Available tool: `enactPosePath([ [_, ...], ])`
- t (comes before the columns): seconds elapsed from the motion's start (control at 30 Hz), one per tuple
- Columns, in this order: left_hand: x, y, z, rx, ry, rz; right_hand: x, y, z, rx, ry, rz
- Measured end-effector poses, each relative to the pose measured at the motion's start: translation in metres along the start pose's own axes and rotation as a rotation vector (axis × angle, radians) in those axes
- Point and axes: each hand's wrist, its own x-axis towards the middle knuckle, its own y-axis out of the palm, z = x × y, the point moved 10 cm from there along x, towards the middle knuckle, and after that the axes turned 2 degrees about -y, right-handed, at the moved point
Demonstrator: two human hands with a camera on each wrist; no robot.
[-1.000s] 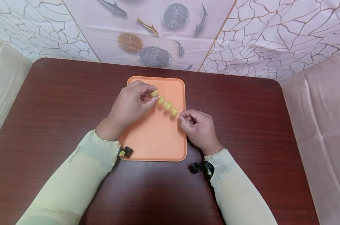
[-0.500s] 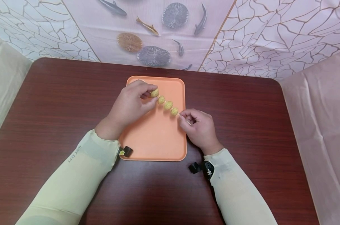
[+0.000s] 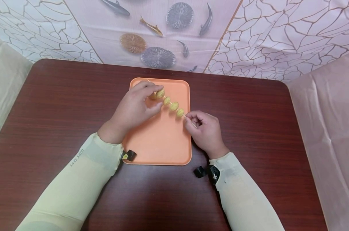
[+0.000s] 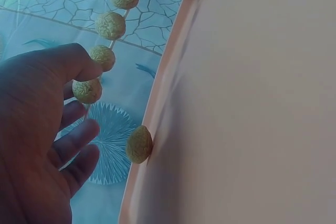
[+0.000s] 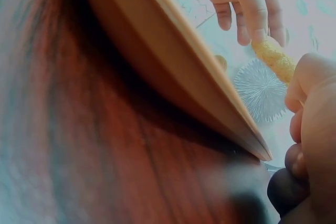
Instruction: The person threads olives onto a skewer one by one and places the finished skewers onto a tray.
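Several yellow-green, rough-surfaced balls are threaded on a thin wooden skewer held slantwise over the orange tray. My right hand pinches the skewer's near end between thumb and fingers. At the far end, my left hand has its index fingertip at the last threaded ball, with the thumb apart from it. In the left wrist view the other fingers are spread and hold nothing. Another ball appears by the tray's rim, partly hidden by the left hand in the head view.
The tray lies on a dark red-brown wooden table. A patterned cloth with fish hangs behind the table, and pale cloth hangs at the right side. Black wrist cameras sit on both sleeves.
The left thumb and index finger have spread wider around the end ball. The skewer with its balls has shifted slightly up and right, and another ball now shows behind the left fingers.
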Motion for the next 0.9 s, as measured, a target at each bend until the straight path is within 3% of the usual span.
enactPosePath([
  [0.2, 0.001, -0.002, 0.005, 0.053, -0.002, -0.020, 0.001, -0.002, 0.000, -0.024, -0.002, -0.019],
  [0.37, 0.001, -0.004, 0.013, 0.060, -0.046, -0.046, 0.001, -0.004, -0.001, -0.025, 0.005, -0.046],
  [0.5, 0.003, -0.002, 0.026, 0.037, -0.170, -0.021, 0.002, -0.005, -0.002, -0.023, 0.024, -0.060],
  [0.73, 0.000, 0.004, 0.055, 0.101, -0.479, 0.127, 0.000, -0.005, -0.005, -0.016, 0.060, -0.065],
  [0.8, 0.001, 0.006, 0.059, 0.139, -0.530, 0.181, 0.000, -0.005, -0.005, -0.014, 0.065, -0.062],
  [0.9, 0.008, 0.011, 0.057, 0.190, -0.534, 0.260, 0.000, -0.007, -0.006, -0.020, 0.068, -0.067],
])
